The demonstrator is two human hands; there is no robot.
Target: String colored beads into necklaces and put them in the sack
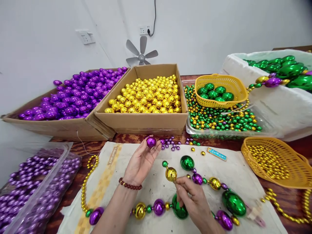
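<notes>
My left hand [142,159], palm turned up with a beaded bracelet at the wrist, holds a shiny purple bead [151,141] at its fingertips. A thin thread runs from near this bead down to a small green bead [165,163] and a round gold bead [171,174]. Just below the gold bead, my right hand [192,198] pinches the bead string. Part of a large green bead [179,208] shows beneath that hand. Around both hands the strung garland [159,207] of purple, gold and green beads curves across a white cloth [151,182].
Behind stand cardboard boxes of purple beads [70,94] and gold beads [148,94]. To their right, a yellow basket [239,87] rests on a tray of small beads [224,122]. Another basket [297,175] sits right; a clear bin [56,175] is left. Loose purple beads [170,142] lie nearby.
</notes>
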